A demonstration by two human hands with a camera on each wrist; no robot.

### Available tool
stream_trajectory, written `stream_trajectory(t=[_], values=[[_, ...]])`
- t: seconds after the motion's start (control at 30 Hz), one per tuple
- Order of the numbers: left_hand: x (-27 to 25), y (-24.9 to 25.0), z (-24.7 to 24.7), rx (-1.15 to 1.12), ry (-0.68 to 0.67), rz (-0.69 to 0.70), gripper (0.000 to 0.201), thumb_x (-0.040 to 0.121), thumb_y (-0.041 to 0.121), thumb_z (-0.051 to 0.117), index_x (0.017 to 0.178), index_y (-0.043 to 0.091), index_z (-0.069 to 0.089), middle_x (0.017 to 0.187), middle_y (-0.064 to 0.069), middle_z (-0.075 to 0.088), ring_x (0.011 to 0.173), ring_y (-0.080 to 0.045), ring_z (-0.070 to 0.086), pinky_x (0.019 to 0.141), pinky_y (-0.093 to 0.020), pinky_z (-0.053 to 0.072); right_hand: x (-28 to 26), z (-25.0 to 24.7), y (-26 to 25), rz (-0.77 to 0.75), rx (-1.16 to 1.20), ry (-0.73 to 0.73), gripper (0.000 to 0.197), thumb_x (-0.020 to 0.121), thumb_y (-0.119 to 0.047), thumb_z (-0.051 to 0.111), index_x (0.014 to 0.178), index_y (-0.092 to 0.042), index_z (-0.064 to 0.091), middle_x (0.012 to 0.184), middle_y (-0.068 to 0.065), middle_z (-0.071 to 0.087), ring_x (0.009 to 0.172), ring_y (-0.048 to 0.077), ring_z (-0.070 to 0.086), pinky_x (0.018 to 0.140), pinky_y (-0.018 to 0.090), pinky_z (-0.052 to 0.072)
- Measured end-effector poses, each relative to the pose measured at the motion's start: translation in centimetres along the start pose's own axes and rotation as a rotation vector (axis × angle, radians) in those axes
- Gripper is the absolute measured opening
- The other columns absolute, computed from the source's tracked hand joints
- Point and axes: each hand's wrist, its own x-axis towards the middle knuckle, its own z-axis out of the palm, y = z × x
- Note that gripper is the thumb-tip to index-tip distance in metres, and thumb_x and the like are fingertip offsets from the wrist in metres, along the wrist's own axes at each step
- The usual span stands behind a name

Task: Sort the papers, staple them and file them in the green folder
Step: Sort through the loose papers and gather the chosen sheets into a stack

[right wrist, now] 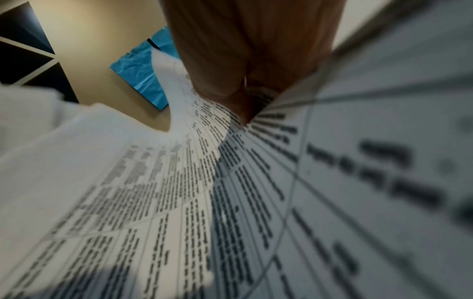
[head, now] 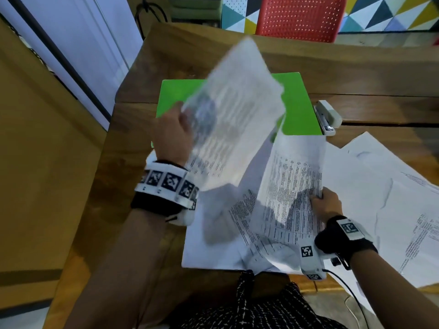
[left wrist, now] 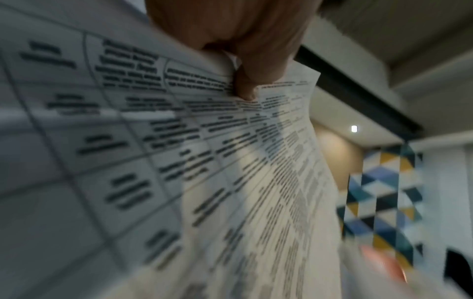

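My left hand [head: 177, 129] grips a printed sheet [head: 235, 110] by its left edge and holds it up, blurred, over the green folder [head: 298, 105]. In the left wrist view my left hand [left wrist: 240, 66] pinches that sheet [left wrist: 153, 161] between thumb and fingers. Lower right, my right hand [head: 324, 205] pinches another printed sheet [head: 294, 184] at its right edge, lifted off the stack of papers [head: 213, 245]. The right wrist view shows my right hand [right wrist: 245, 85] clamped on this sheet [right wrist: 204, 202]. A white stapler [head: 326, 116] lies right of the folder.
Loose sheets [head: 392, 193] spread over the right side of the wooden table [head: 356, 67]. A red chair [head: 299, 17] stands behind the table's far edge. A cable [head: 351, 295] trails from my right wrist. A wooden panel [head: 47, 162] lies left of the table.
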Motion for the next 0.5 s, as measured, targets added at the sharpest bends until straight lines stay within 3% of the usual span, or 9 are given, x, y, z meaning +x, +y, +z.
stream_trajectory(t=[0.03, 0.1, 0.2, 0.27, 0.33, 0.37, 0.43, 0.5], values=[[1.0, 0.1, -0.7, -0.061, 0.082, -0.012, 0.044, 0.096, 0.032, 0.036, 0.117, 0.001, 0.058, 0.112, -0.023, 0.066, 0.105, -0.037, 0.061, 0.084, -0.032, 0.048, -0.1, 0.0, 0.1, -0.003, 0.005, 0.01, 0.038, 0.088, -0.001, 0.046, 0.058, -0.011, 0.026, 0.058, 0.012, 0.037, 0.073, 0.027, 0.039, 0.066, 0.033, 0.028], [2.8, 0.0, -1.6, -0.145, 0.217, -0.062, 0.065, 0.086, 0.052, 0.026, 0.117, 0.007, 0.059, 0.113, -0.016, 0.068, 0.106, -0.033, 0.062, 0.089, -0.036, 0.051, -0.3, 0.0, 0.2, 0.003, 0.018, 0.028, 0.039, 0.087, 0.001, 0.043, 0.056, -0.013, 0.024, 0.058, 0.011, 0.037, 0.073, 0.026, 0.039, 0.066, 0.033, 0.029], [4.0, 0.5, -1.5, -0.279, 0.297, -0.248, 0.072, 0.083, 0.056, 0.029, 0.123, 0.002, 0.056, 0.125, -0.021, 0.06, 0.117, -0.033, 0.054, 0.099, -0.037, 0.044, -0.8, 0.2, 0.0, 0.002, 0.065, 0.039, 0.022, 0.085, 0.003, 0.04, 0.066, -0.006, 0.046, 0.077, 0.023, 0.054, 0.077, 0.035, 0.052, 0.072, 0.04, 0.041], [3.3, 1.3, -0.6, -0.28, 0.223, -0.351, 0.057, 0.095, 0.042, 0.037, 0.128, -0.002, 0.05, 0.133, -0.022, 0.054, 0.121, -0.032, 0.05, 0.097, -0.028, 0.033, -1.1, 0.2, -0.3, -0.009, 0.11, 0.055, 0.017, 0.085, 0.002, 0.04, 0.087, 0.0, 0.057, 0.089, 0.027, 0.06, 0.085, 0.04, 0.058, 0.079, 0.046, 0.047], [1.3, 2.2, 1.1, -0.221, 0.09, -0.401, 0.042, 0.099, 0.026, 0.04, 0.13, -0.001, 0.048, 0.135, -0.02, 0.053, 0.122, -0.031, 0.049, 0.088, -0.025, 0.026, -1.3, 0.0, -0.6, 0.0, 0.201, 0.032, 0.013, 0.087, 0.002, 0.043, 0.086, -0.002, 0.056, 0.092, 0.025, 0.058, 0.088, 0.036, 0.055, 0.081, 0.044, 0.045], [0.3, 1.9, 2.4, -0.231, 0.012, -0.426, 0.039, 0.099, 0.022, 0.041, 0.127, -0.003, 0.051, 0.132, -0.021, 0.056, 0.119, -0.033, 0.052, 0.085, -0.027, 0.027, -1.2, 0.1, -0.6, 0.016, 0.263, 0.012, 0.012, 0.088, 0.002, 0.047, 0.093, 0.001, 0.058, 0.097, 0.026, 0.057, 0.095, 0.035, 0.054, 0.084, 0.043, 0.042], [-1.4, 1.0, 5.3, -0.282, -0.154, -0.537, 0.039, 0.099, 0.022, 0.04, 0.122, -0.005, 0.054, 0.125, -0.023, 0.06, 0.106, -0.034, 0.057, 0.079, -0.032, 0.035, -0.8, 0.0, -0.3, 0.112, 0.469, -0.021, 0.037, 0.094, -0.009, 0.048, 0.126, 0.009, 0.046, 0.106, 0.022, 0.058, 0.114, 0.034, 0.05, 0.09, 0.044, 0.041], [-3.2, 0.1, 7.8, -0.274, -0.283, -0.62, 0.04, 0.1, 0.021, 0.037, 0.124, -0.007, 0.052, 0.128, -0.024, 0.057, 0.11, -0.033, 0.056, 0.085, -0.033, 0.042, -0.2, -0.3, 0.3, 0.141, 0.613, 0.034, 0.043, 0.098, -0.024, 0.039, 0.132, 0.003, 0.042, 0.088, 0.002, 0.054, 0.108, 0.028, 0.05, 0.085, 0.031, 0.043]])
